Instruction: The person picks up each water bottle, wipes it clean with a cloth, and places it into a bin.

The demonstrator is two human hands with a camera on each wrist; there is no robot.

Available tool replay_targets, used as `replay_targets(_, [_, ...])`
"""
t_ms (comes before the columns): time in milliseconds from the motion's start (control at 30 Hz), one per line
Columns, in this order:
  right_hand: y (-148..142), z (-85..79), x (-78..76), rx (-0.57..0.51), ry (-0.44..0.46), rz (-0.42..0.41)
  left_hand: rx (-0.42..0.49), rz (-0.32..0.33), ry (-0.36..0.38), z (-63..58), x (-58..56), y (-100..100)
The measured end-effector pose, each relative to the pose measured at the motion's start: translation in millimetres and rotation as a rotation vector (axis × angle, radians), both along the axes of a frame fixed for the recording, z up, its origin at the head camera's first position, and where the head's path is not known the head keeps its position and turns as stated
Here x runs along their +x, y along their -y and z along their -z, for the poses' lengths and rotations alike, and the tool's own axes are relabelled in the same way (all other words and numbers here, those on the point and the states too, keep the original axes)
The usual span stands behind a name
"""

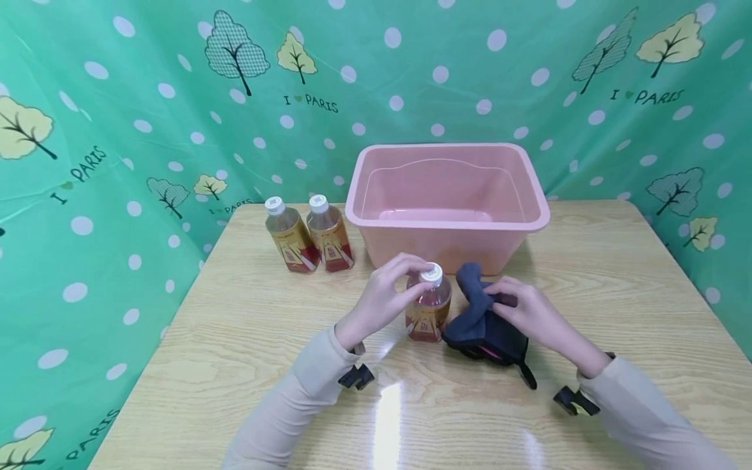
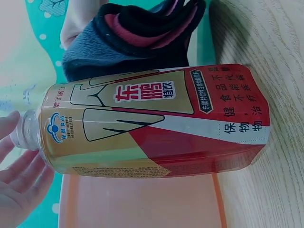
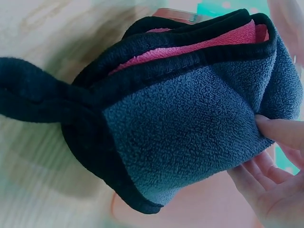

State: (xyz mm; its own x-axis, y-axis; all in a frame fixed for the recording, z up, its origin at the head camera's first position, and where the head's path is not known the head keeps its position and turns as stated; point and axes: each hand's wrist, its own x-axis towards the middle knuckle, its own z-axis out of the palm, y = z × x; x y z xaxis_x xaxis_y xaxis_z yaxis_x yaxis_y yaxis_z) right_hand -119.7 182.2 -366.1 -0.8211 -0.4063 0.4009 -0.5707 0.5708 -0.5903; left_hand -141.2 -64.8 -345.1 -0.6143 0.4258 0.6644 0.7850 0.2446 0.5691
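Observation:
My left hand (image 1: 390,294) grips the white cap of a drink bottle (image 1: 427,314), thumb and fingers on either side of it. The bottle is upright on the table in front of the pink bin; its gold and red label fills the left wrist view. Just to the right, my right hand (image 1: 525,310) pinches a dark grey-blue cloth (image 3: 185,118) between thumb and fingers. The cloth is folded, with black edging, a pink inner side and a black hanging loop (image 3: 33,90). Its lower part hangs close over the table beside the bottle.
A pink plastic bin (image 1: 449,225) stands at the back middle. Left of it are two more bottles with white caps, an outer one (image 1: 292,238) and an inner one (image 1: 330,236). A green patterned curtain (image 1: 329,85) borders the wooden table (image 1: 217,365) behind and at the sides.

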Motion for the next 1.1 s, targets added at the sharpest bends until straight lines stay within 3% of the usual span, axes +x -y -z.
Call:
replay_targets(567, [10.1,-17.9,-2.1,0.010,0.014,-0.012,0.005,-0.008,0.019,1.9,-0.7,-0.3])
replay_targets(867, [19.9,-15.7,-6.1,0.018,-0.053,0.001,-0.001,-0.004,0.019,1.4,-0.9,0.0])
replay_targets(1100, [26.2,-12.1,-7.3,-0.004,-0.035,0.016,-0.002,-0.005,0.012,1.1,-0.8,0.2])
